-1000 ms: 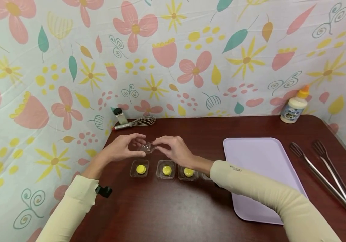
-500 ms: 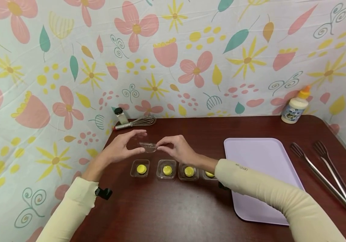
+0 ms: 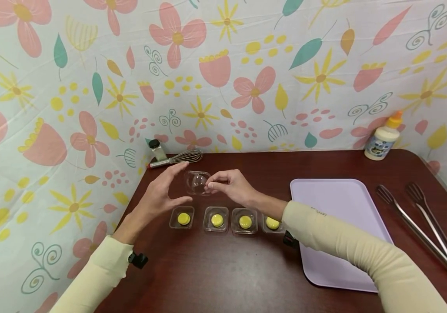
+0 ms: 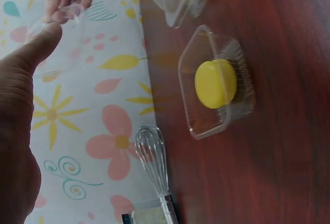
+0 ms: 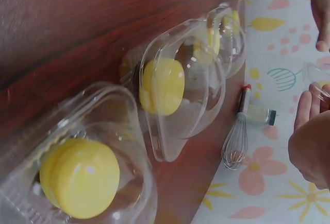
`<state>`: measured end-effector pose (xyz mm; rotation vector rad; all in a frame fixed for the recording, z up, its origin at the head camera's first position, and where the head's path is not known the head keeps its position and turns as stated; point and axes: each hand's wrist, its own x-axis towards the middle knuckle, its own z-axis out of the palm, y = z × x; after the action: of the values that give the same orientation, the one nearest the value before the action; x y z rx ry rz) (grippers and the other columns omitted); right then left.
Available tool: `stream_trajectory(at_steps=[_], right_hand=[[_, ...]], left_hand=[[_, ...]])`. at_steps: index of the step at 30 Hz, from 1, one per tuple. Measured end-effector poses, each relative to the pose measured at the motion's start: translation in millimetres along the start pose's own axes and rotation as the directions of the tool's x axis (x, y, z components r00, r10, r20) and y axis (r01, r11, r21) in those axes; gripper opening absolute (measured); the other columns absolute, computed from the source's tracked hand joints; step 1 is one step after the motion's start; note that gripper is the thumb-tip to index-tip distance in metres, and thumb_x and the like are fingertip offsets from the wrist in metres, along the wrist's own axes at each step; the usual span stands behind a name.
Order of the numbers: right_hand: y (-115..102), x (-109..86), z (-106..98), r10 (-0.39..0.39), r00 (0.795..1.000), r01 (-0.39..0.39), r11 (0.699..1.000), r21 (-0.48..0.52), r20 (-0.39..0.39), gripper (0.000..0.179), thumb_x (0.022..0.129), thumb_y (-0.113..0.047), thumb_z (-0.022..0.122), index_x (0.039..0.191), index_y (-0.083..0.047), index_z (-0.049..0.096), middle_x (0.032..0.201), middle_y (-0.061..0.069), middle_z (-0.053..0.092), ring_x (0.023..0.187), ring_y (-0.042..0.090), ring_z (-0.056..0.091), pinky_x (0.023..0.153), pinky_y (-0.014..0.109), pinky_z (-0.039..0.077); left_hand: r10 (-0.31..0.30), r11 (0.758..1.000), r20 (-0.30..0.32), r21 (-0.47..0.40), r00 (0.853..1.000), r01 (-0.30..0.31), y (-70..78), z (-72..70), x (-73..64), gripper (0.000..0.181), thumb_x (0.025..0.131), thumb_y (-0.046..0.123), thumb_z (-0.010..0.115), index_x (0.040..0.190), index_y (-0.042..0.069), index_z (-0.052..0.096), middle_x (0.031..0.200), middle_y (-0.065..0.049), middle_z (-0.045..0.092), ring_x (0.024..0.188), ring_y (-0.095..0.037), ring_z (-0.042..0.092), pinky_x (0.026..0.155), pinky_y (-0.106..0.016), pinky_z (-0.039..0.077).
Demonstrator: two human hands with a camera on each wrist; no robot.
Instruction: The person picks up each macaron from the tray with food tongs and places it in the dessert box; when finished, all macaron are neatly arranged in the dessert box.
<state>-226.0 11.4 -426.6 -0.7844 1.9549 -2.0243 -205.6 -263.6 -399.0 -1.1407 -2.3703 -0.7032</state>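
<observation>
My right hand (image 3: 231, 187) pinches a clear domed plastic lid (image 3: 196, 182) by its right edge, holding it above the table with the dome toward the head camera. To its left, my left hand (image 3: 158, 195) has thumb and fingers spread apart, beside the lid and not gripping it. Below stands an uncovered clear square container (image 4: 186, 105) with a yellow, round, macaron-like piece (image 4: 214, 83) inside. Several more clear containers follow in a row to the right, each with a yellow piece; domed lids (image 5: 211, 100) show on those in the right wrist view.
A whisk (image 3: 184, 157) and a small black-capped jar (image 3: 157, 150) lie at the back left. The lilac tray (image 3: 333, 208) is on the right, beside metal tongs (image 3: 423, 230). A glue-type bottle (image 3: 381, 141) with an orange tip stands at the back right, near the patterned sheet.
My right hand has turned the lid from nearly edge-on to facing the head camera. My left fingers have spread wider and come away from it. More of the rightmost container now shows.
</observation>
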Motion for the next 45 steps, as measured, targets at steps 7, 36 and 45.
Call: stream_trajectory(at_steps=[7, 36, 45], right_hand=[[1, -0.4, 1, 0.102, 0.995, -0.104, 0.974, 0.203, 0.019, 0.013, 0.103, 0.006, 0.065, 0.108, 0.014, 0.072, 0.097, 0.018, 0.078, 0.091, 0.024, 0.077, 0.092, 0.049, 0.061], [8, -8.7, 13, -0.231, 0.968, 0.248, 0.798, -0.550, 0.103, 0.079, 0.080, -0.019, 0.097, 0.147, -0.001, 0.058, 0.145, 0.013, 0.063, 0.122, 0.029, 0.065, 0.105, 0.046, 0.053], [16, -2.1, 29, -0.214, 0.970, 0.235, 0.722, -0.651, 0.114, 0.077, 0.080, -0.026, 0.097, 0.143, 0.001, 0.061, 0.139, 0.013, 0.067, 0.122, 0.027, 0.067, 0.104, 0.043, 0.054]], left_hand=[[0.002, 1.000, 0.017, -0.013, 1.000, -0.002, -1.7, 10.0, -3.9, 0.102, 0.075, 0.014, 0.100, 0.160, 0.006, 0.042, 0.157, -0.010, 0.052, 0.143, -0.026, 0.051, 0.119, -0.035, 0.040], [-0.077, 0.992, 0.116, -0.090, 0.990, 0.088, -11.6, 11.2, -18.1, 0.084, 0.075, 0.022, 0.100, 0.147, 0.006, 0.059, 0.142, -0.006, 0.066, 0.116, -0.022, 0.067, 0.097, -0.039, 0.056], [-0.149, 0.982, 0.211, -0.087, 0.966, 0.170, -18.9, 1.8, -27.2, 0.081, 0.078, 0.024, 0.098, 0.147, 0.006, 0.060, 0.144, -0.006, 0.065, 0.117, -0.025, 0.067, 0.097, -0.049, 0.057]])
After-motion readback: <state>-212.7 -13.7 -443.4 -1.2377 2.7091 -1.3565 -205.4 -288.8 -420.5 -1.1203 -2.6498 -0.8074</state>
